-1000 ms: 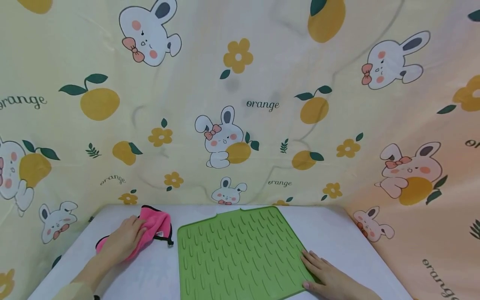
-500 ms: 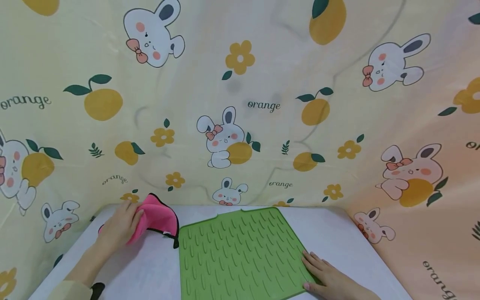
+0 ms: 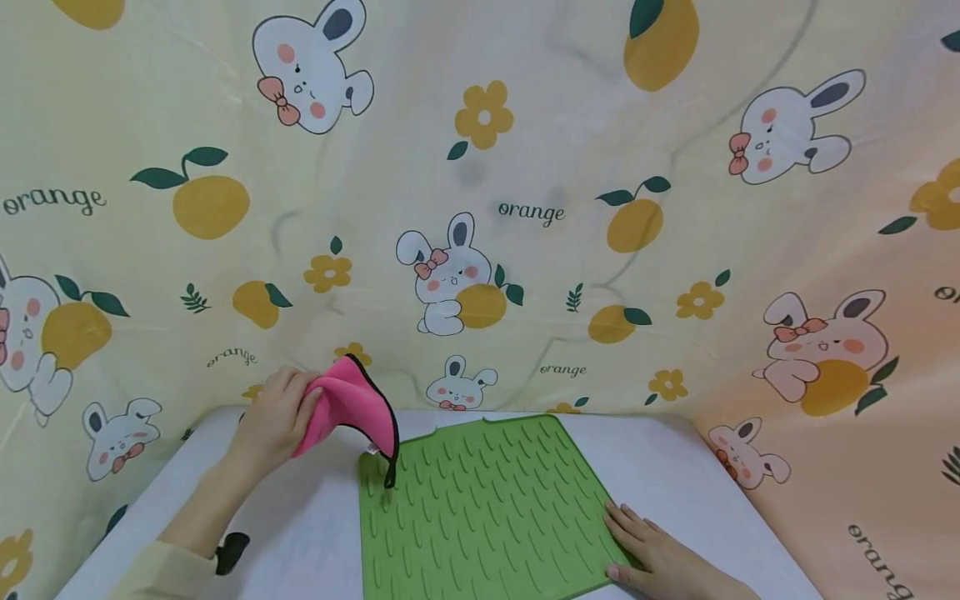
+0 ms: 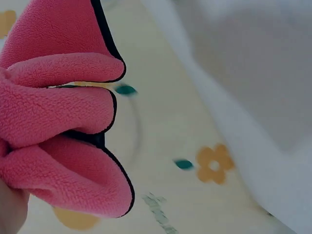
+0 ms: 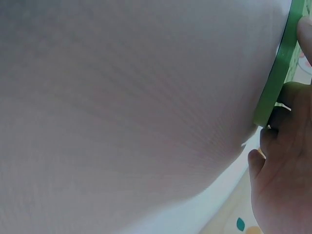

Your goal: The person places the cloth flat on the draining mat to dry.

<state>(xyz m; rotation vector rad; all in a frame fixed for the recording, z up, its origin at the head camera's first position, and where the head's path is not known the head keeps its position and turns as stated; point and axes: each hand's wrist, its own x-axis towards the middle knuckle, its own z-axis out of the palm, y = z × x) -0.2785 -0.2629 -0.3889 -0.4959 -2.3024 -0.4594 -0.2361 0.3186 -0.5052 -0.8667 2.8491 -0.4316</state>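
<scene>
My left hand [image 3: 277, 417] grips a pink cloth [image 3: 352, 400] with black edging, held up at the back left of the table. The cloth's far end droops over the mat's back left corner, where a small black hanging loop dangles. Bunched folds of the pink cloth [image 4: 58, 112] fill the left side of the left wrist view, and most of the hand is hidden there. A green ridged mat [image 3: 487, 508] lies on the table. At its right edge rests my right hand [image 3: 663, 558], fingers extended onto the rim. The right wrist view shows the mat's green edge [image 5: 275, 87] against those fingers.
The white table [image 3: 660, 458] reaches back to a curtain [image 3: 525, 275] printed with rabbits, oranges and flowers, which also runs along both sides. A black strap piece [image 3: 232, 552] shows at the left sleeve.
My left hand has lifted the pink cloth from the table and carried it up and right, its end now over the mat's corner. The right hand and mat stay put.
</scene>
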